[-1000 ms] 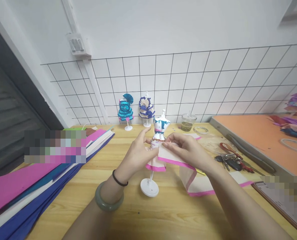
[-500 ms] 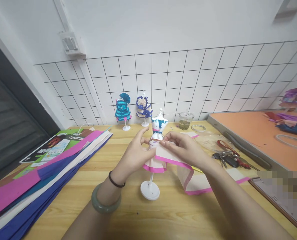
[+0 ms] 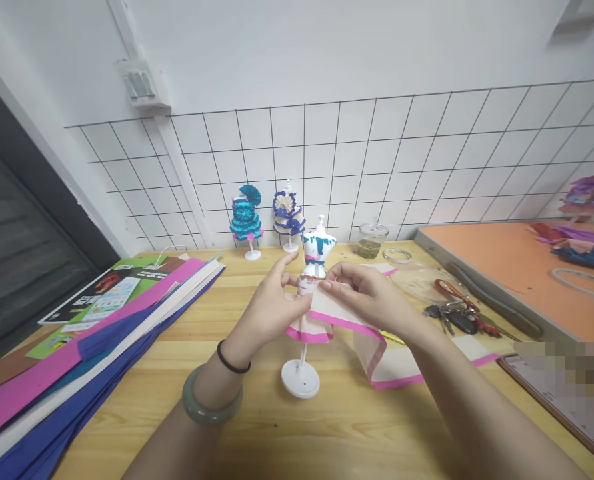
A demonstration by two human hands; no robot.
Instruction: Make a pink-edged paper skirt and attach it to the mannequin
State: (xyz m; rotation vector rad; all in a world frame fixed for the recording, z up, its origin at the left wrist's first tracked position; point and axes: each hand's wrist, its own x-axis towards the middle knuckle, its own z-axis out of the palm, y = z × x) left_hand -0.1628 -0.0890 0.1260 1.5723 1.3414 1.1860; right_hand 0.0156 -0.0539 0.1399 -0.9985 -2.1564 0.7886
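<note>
A small white dress form [image 3: 319, 243] with blue and pink scraps on its torso stands upright on a round white base [image 3: 301, 378]. Round its lower body hangs a cream paper strip [image 3: 337, 305] with a pink border, and the strip trails off to the right in a fold. My left hand [image 3: 277, 303] is curled about the form's left side, thumb against the paper below the waist. With thumb and fingers pinched, my right hand [image 3: 359, 291] holds the strip's upper edge against the form's hip. The back of the form is hidden.
Two decorated dress forms, one turquoise [image 3: 245, 217] and one purple and cream [image 3: 289, 212], stand by the wall. Coloured paper sheets [image 3: 141, 333] lie left. A lidded cup [image 3: 372, 241], tape roll [image 3: 397, 255], keys [image 3: 454, 317] and phone [image 3: 551, 400] are right, beside an orange board [image 3: 507, 267].
Almost nothing differs. Both hands keep their places on the paper strip and dress form; only the camera view has shifted very slightly.
</note>
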